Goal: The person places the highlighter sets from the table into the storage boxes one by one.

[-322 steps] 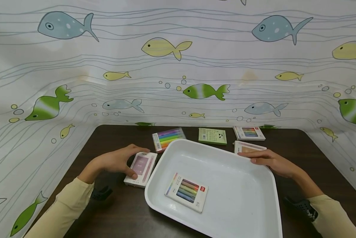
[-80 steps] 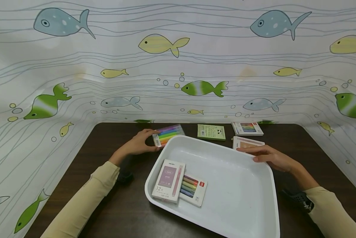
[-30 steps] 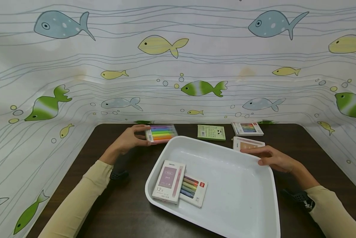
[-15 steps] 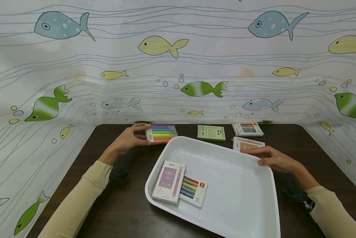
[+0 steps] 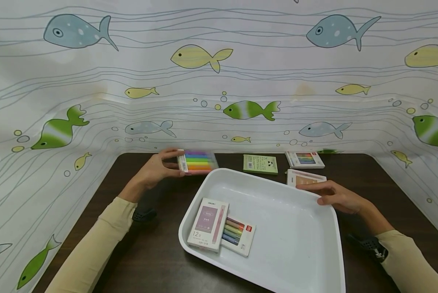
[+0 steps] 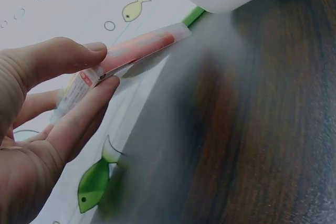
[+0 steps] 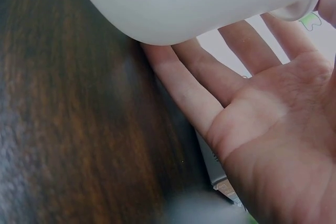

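Observation:
My left hand (image 5: 154,170) pinches the left end of a clear case of rainbow-coloured markers (image 5: 198,162) at the back of the table. In the left wrist view, thumb and fingers clasp the end of the marker case (image 6: 139,48), which appears tilted and slightly raised. At the far right corner of the white tray (image 5: 288,240), my right hand (image 5: 338,197) holds the rim, its fingers running behind the tray wall (image 7: 210,3) in the right wrist view. Inside the tray, a white box with a purple panel (image 5: 208,224) overlaps a box of coloured sticks (image 5: 239,236).
Behind the tray lie a green box with a panda picture (image 5: 260,164) and a white box with a colour window (image 5: 305,159). A white box with an orange-brown panel (image 5: 305,178) sits close behind the right hand. A fish-print sheet (image 5: 219,81) surrounds the dark table (image 5: 156,252).
Since the earliest frame, the purple-panelled box has gone from the table into the tray. The left hand has taken hold of the marker case, shifted it left and just now raised it slightly.

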{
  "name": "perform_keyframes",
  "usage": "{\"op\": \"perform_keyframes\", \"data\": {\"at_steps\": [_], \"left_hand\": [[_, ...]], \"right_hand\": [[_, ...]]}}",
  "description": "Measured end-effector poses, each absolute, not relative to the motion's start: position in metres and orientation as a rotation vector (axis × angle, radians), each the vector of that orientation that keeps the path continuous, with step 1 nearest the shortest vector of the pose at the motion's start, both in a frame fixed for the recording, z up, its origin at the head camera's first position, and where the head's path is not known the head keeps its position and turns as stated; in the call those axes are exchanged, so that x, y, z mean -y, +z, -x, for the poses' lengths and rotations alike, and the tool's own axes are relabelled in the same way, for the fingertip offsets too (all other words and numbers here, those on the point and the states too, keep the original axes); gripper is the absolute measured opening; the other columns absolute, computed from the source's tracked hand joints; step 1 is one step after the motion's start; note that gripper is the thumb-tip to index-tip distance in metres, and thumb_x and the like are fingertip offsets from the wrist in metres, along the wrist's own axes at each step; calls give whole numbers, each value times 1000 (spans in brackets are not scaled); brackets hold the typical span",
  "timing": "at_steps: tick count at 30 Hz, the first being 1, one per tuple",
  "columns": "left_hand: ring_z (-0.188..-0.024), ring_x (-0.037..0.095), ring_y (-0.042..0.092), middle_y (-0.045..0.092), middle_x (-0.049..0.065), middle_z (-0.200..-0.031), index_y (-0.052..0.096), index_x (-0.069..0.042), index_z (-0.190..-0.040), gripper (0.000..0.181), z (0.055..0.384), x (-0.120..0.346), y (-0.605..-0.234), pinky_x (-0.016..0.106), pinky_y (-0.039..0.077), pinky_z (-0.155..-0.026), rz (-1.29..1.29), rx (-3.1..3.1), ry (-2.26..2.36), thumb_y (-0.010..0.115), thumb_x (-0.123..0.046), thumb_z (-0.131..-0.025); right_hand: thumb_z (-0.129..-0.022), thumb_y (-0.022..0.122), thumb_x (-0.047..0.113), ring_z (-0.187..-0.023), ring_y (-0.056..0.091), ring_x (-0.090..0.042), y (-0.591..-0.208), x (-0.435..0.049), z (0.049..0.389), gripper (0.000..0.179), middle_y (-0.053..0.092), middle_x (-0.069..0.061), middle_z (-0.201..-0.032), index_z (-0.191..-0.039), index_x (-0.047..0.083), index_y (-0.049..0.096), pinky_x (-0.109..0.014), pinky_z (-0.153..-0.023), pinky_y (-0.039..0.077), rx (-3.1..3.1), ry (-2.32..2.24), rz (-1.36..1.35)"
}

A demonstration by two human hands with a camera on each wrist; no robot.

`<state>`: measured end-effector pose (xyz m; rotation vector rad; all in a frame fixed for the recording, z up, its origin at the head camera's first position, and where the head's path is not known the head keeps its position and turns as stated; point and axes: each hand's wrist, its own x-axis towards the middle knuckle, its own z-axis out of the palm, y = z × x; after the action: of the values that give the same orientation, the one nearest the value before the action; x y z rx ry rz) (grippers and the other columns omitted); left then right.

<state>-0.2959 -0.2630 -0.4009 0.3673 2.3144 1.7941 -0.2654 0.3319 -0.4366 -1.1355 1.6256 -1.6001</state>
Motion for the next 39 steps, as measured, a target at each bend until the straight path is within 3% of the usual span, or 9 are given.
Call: {"op": "perform_keyframes", "data": {"at_steps": [5, 16, 39], "left_hand": [[-129, 40, 50, 23, 5, -160, 52, -5, -150, 77, 294, 264, -393, 36, 56, -89, -393, -2338, 1807, 87, -2, -81], [-132, 37, 48, 19, 3, -164, 51, -12, -152, 77, 272, 262, -365, 33, 55, -89, -493, -2382, 1794, 86, -7, -84], [-120, 31, 59, 28, -3, -159, 52, -13, -150, 77, 226, 195, -346, 47, 57, -85, -849, -2193, 1649, 87, -8, -82]], "right_hand": [[-96, 38, -14, -137, 48, -28, -436, -332, 265, 56, 28, -19, -162, -151, -13, 33, -49, -98, 50, -1640, -1595, 1150], [-96, 38, -14, -139, 45, -27, -437, -331, 267, 54, 35, -15, -160, -150, -13, 34, -50, -98, 50, -1650, -1574, 1156], [-96, 39, -13, -135, 49, -27, -436, -332, 265, 54, 40, -12, -158, -149, -15, 32, -48, -99, 50, -1675, -1582, 1136]]}}
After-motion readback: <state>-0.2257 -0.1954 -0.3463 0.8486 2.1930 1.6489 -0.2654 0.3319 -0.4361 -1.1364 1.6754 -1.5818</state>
